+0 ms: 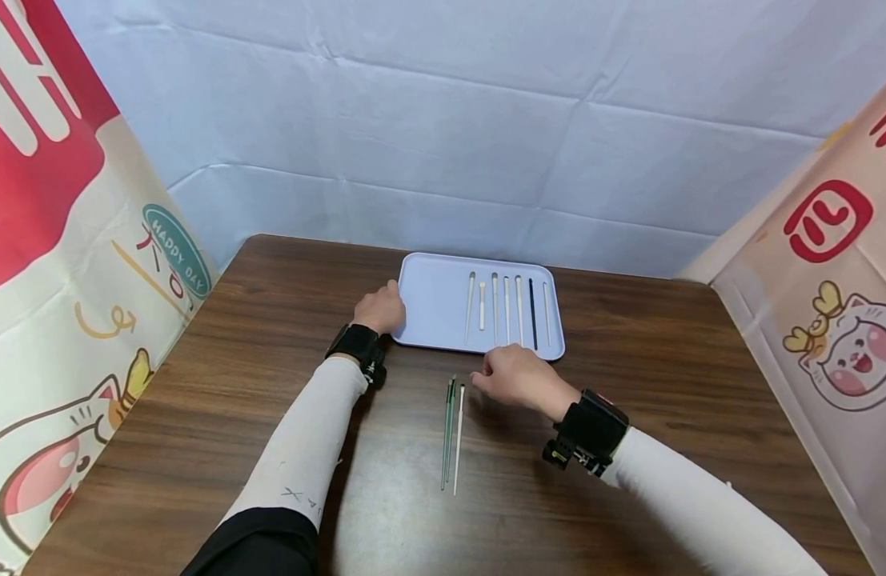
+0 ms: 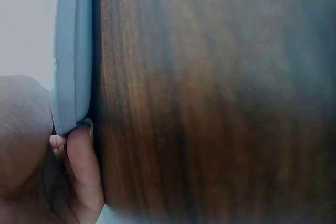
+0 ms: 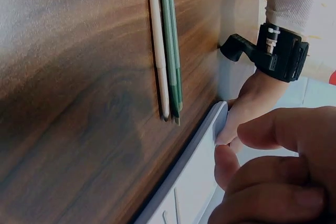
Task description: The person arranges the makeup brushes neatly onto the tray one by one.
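A pale lavender tray (image 1: 434, 300) lies on the wooden table. My left hand (image 1: 381, 309) grips its left rim; in the left wrist view a fingertip (image 2: 81, 150) presses against the rim's underside. Several slim brushes lie side by side in the tray's right half, mostly pale, one black brush (image 1: 533, 314). My right hand (image 1: 518, 374) hovers by the tray's near edge, fingers loosely bent, thumb and forefinger apart, holding nothing. Left of it, two green brushes (image 1: 448, 432) and a white brush (image 1: 459, 440) lie together on the table, their tips towards the tray.
The brown wooden table (image 1: 284, 400) reaches back to a pale blue cloth (image 1: 443, 120). Printed cloths hang at the left (image 1: 75, 320) and right (image 1: 831, 280) sides. Each wrist wears a black camera band.
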Demonstrator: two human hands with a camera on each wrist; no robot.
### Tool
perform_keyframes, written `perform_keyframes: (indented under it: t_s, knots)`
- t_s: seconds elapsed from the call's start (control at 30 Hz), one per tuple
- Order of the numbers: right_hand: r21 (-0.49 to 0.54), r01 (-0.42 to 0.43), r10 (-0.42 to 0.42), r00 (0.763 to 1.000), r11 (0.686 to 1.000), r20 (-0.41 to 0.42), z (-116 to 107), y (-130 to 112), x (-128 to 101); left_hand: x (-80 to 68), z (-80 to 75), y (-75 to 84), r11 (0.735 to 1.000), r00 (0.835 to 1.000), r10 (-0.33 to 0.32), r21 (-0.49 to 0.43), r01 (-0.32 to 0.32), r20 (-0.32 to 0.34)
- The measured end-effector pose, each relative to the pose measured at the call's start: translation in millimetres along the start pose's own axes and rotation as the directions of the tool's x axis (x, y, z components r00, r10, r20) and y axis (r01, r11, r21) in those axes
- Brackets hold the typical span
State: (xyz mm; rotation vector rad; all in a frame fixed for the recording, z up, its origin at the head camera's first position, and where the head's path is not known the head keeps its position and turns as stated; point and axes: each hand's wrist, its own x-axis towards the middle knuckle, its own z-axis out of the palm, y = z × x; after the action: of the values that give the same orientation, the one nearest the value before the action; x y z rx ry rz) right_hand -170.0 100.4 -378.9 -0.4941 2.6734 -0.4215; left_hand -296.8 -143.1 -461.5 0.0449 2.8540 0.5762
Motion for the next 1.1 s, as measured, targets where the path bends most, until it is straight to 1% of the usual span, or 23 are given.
perform_keyframes:
  t_s: [0.27,0.57,0.83,1.1]
  knots:
    - [0.015,-0.004,0.004,1.000,1.000,0.012,7.0,-3.2,-4.8,-0.7,-1.2,0.7,1.000,1.000,0.001,-0.001,-0.001,0.005]
    - [-0.031,-0.012,0.012,1.000,0.999,0.014,16.4,-9.9,-8.6,-3.2,-2.4,1.4,1.000,1.000,0.008,-0.006,-0.008,0.006]
    - [-0.044,-0.007,0.007,1.000,0.999,0.005,19.6,-12.2,-9.9,-0.3,-1.1,-0.4,0.999,1.000,0.024,0.023,-0.024,0.007]
    - [-0.036,-0.018,0.020,0.999,0.999,0.049,27.0,-13.5,-9.5,-0.2,-1.0,-0.8,1.000,1.000,0.027,0.012,-0.027,0.007]
